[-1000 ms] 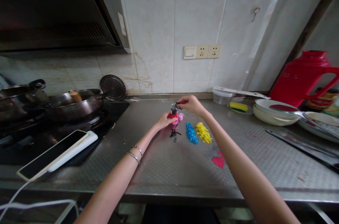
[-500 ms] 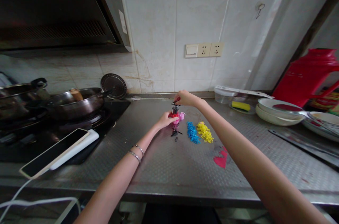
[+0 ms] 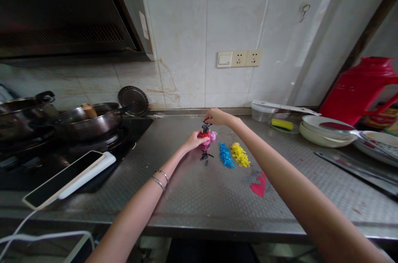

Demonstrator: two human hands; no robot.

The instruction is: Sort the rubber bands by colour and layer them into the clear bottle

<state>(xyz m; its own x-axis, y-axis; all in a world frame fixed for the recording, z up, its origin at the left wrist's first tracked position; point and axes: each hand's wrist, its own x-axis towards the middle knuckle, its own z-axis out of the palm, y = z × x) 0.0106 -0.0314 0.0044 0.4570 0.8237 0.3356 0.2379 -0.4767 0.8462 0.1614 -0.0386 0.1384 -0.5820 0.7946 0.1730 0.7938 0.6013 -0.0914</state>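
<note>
My left hand (image 3: pixel 198 140) is wrapped around a small red and pink jar (image 3: pixel 205 135) with a clear upper part, standing on the counter. Black pieces show inside its neck. Directly over the jar's mouth, my right hand (image 3: pixel 215 116) has its fingertips pinched together on small black loops (image 3: pixel 207 122). A pink lid-like piece (image 3: pixel 213 135) touches or sits beside the jar. More black loops (image 3: pixel 205 157) lie in front of it. To the right are a pile of blue loops (image 3: pixel 226 156) and a pile of yellow loops (image 3: pixel 240 155), too small to name surely.
A torn red heart shape (image 3: pixel 259 185) lies on the metal counter (image 3: pixel 186 200). On the left are a phone (image 3: pixel 64 178) and a stove with a pan (image 3: pixel 85 126). Bowls (image 3: pixel 326 136), a yellow sponge (image 3: pixel 282 124), a knife (image 3: pixel 351 171) and a red thermos (image 3: pixel 360 91) stand right.
My right hand has come down slightly to the jar's mouth, and fewer black loops show beneath its fingers. My left hand keeps its hold on the jar.
</note>
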